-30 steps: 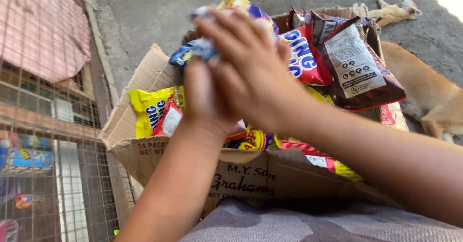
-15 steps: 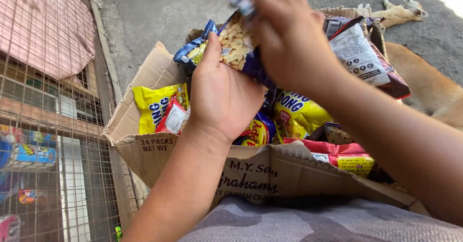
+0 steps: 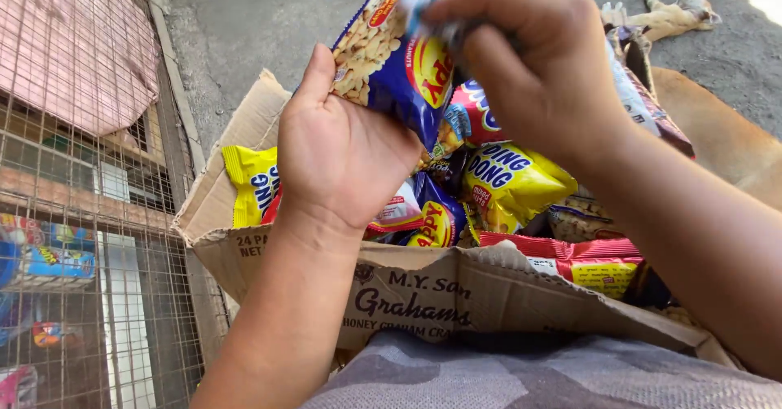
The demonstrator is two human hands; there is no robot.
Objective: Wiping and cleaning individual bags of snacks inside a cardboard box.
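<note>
My left hand (image 3: 338, 152) grips a blue snack packet (image 3: 391, 59) with a picture of peanuts, lifted above an open cardboard box (image 3: 423, 291). My right hand (image 3: 529, 59) pinches the top edge of the same packet from the right. Under my hands the box is full of several snack packets: a yellow one (image 3: 509, 181) in the middle, another yellow one (image 3: 248, 185) at the left, a red one (image 3: 578, 262) near the front flap. The rest of the blue packet is hidden behind my palms.
A wire-mesh cage wall (image 3: 90, 238) with goods behind it stands at the left. A tan dog (image 3: 725, 144) lies on the concrete at the right, another small animal (image 3: 664, 14) farther back. Grey patterned cloth (image 3: 489, 376) covers my lap below the box.
Both hands have raised the blue packet higher and turned it, so its front now shows. My left hand has shifted left and up; the packets in the box have settled.
</note>
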